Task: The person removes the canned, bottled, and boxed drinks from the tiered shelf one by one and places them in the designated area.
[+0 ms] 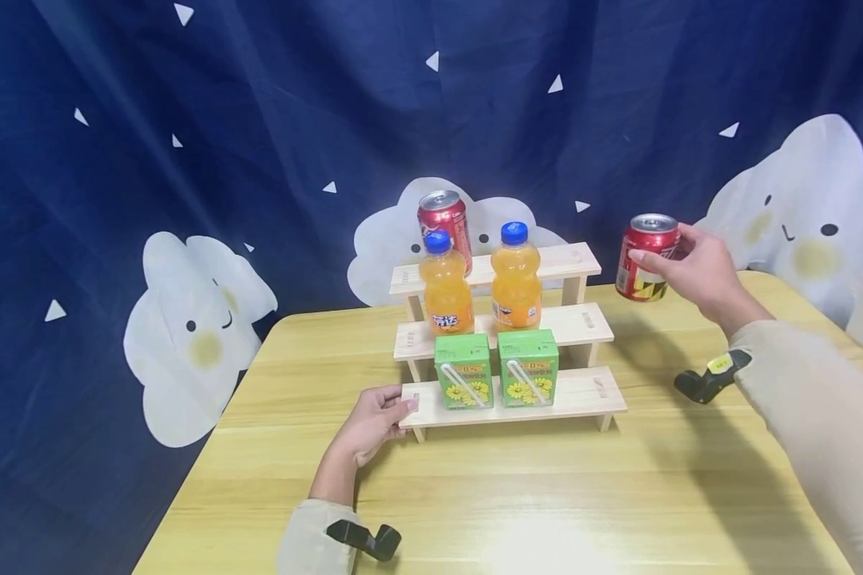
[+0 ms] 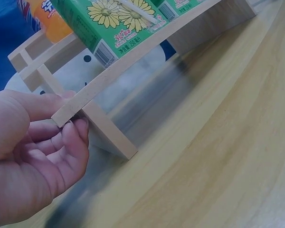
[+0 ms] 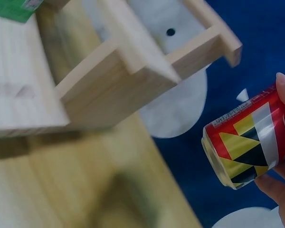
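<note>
A three-tier wooden shelf [image 1: 575,406] stands on the table. My left hand [image 1: 370,422] pinches the left end of its lowest board, thumb on top and fingers curled beneath, as the left wrist view shows. My right hand [image 1: 708,275] holds a red soda can [image 1: 647,259] in the air to the right of the top board. Another red can [image 1: 455,220] stands on the top board at the left. Two orange drink bottles [image 1: 446,295] with blue caps are on the middle board. The lowest board carries two green drink cartons [image 1: 463,375] with straws attached.
The light wooden table [image 1: 503,487] extends around the shelf. Behind it hangs a dark blue curtain [image 1: 295,96] with white clouds and triangles. Both wrists wear black camera mounts [image 1: 712,379]. The right wrist view shows the shelf's side support [image 3: 118,90].
</note>
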Action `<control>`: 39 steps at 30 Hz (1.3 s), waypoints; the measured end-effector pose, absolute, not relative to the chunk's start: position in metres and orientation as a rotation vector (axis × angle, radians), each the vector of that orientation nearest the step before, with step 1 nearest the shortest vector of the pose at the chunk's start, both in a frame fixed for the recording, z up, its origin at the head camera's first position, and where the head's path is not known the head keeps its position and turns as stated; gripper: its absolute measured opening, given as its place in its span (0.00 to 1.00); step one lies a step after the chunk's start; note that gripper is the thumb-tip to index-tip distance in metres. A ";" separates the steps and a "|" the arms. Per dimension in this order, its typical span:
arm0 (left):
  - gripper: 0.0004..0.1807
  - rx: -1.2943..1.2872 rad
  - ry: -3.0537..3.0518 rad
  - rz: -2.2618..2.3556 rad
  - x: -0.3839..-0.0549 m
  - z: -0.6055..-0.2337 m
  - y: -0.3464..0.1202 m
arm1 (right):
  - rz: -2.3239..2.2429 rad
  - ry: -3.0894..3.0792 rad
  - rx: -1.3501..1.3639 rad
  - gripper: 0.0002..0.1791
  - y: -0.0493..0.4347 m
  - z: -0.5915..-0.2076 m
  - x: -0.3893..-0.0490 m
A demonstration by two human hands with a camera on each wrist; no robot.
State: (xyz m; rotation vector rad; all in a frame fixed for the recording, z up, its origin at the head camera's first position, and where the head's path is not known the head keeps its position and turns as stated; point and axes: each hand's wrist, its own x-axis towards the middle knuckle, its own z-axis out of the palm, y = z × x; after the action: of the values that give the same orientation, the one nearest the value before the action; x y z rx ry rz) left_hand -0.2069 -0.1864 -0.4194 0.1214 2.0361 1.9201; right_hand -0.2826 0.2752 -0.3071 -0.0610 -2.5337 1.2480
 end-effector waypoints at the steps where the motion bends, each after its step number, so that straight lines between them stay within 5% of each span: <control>1: 0.24 0.120 2.036 1.920 -0.207 -0.420 -0.186 | 1.247 -2.535 -0.062 0.42 0.276 -0.313 -0.281; 18: 0.24 0.119 2.010 1.948 -0.205 -0.422 -0.187 | 1.310 -2.595 -0.110 0.43 0.284 -0.378 -0.265; 39: 0.25 0.103 1.998 1.952 -0.208 -0.424 -0.186 | 1.397 -2.553 -0.132 0.46 0.280 -0.398 -0.264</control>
State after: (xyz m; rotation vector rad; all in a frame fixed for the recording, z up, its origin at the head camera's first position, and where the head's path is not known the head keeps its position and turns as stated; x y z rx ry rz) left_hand -0.2083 -0.1862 -0.4235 0.1027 1.9984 1.9520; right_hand -0.2637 0.2799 -0.3982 -0.1321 -2.5529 1.3971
